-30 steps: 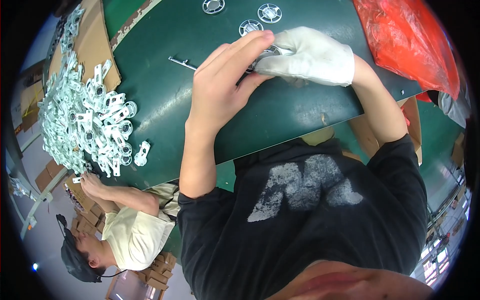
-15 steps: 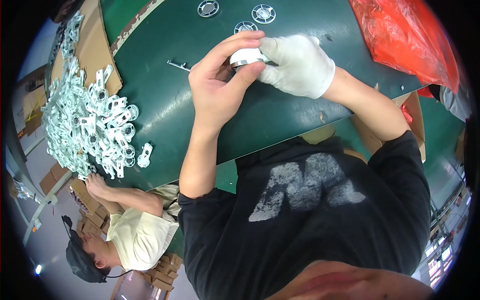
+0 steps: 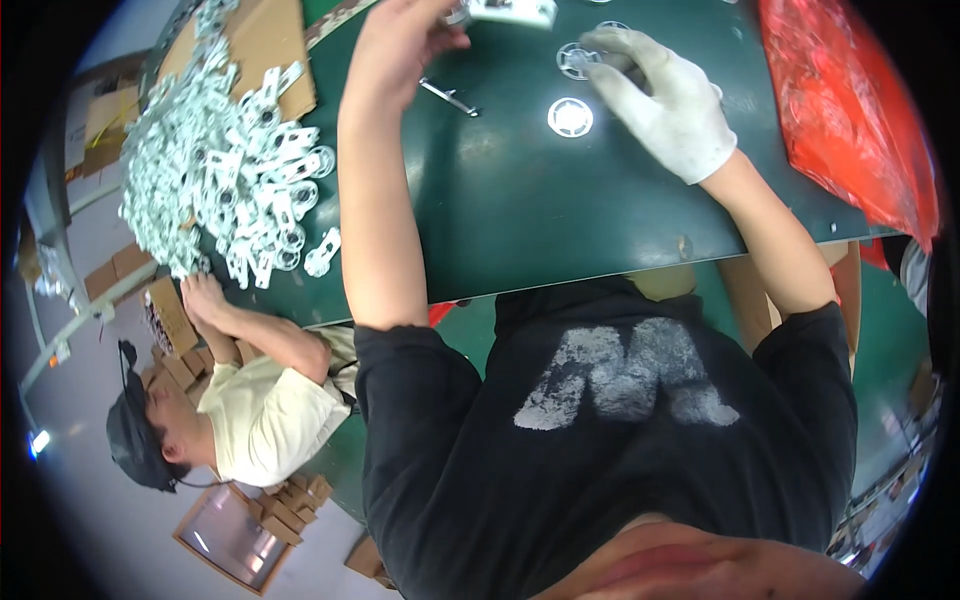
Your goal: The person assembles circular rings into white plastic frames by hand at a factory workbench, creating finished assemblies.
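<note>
At the view's top edge, the bare left hand (image 3: 398,45) is clamped on a white part (image 3: 515,11), while the gloved right hand (image 3: 668,112), fingers parted, is at a spoked disc (image 3: 574,63) on the green worktop (image 3: 520,200).

Grn tbl (image 3: 520,220): parts pile (image 3: 225,165), discs (image 3: 571,117)
</note>
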### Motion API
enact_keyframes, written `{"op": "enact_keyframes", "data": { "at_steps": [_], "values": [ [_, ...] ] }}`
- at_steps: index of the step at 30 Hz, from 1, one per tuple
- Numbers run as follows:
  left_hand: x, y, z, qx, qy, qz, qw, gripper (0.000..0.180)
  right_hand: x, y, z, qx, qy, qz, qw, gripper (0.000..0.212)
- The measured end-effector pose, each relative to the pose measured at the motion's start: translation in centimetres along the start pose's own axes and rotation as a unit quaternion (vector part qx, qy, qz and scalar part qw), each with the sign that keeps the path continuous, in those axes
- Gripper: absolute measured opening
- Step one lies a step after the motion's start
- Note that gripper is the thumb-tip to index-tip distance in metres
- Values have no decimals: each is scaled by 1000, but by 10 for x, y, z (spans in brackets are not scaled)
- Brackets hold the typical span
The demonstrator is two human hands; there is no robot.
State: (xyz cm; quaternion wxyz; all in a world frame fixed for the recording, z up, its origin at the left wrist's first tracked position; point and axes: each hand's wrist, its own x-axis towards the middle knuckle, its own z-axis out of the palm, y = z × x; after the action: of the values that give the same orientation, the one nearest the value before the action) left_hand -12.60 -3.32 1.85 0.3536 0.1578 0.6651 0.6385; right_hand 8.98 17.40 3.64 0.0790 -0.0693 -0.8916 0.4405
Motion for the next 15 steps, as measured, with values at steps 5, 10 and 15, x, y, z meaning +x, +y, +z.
{"op": "enact_keyframes", "data": {
  "at_steps": [5, 10, 15],
  "values": [
    [6, 20, -26, -267, 128, 146, 944, 33, 0, 12, 11, -5, -55, -12, 998, 36],
    [-96, 18, -5, 118, 251, 128, 952, 24, 1, 19, 13, 24, -75, -3, 997, 33],
    [-227, -17, -51, 515, 376, -34, 770, 30, -2, 13, 11, 1, -75, -12, 997, 29]
  ]
}}
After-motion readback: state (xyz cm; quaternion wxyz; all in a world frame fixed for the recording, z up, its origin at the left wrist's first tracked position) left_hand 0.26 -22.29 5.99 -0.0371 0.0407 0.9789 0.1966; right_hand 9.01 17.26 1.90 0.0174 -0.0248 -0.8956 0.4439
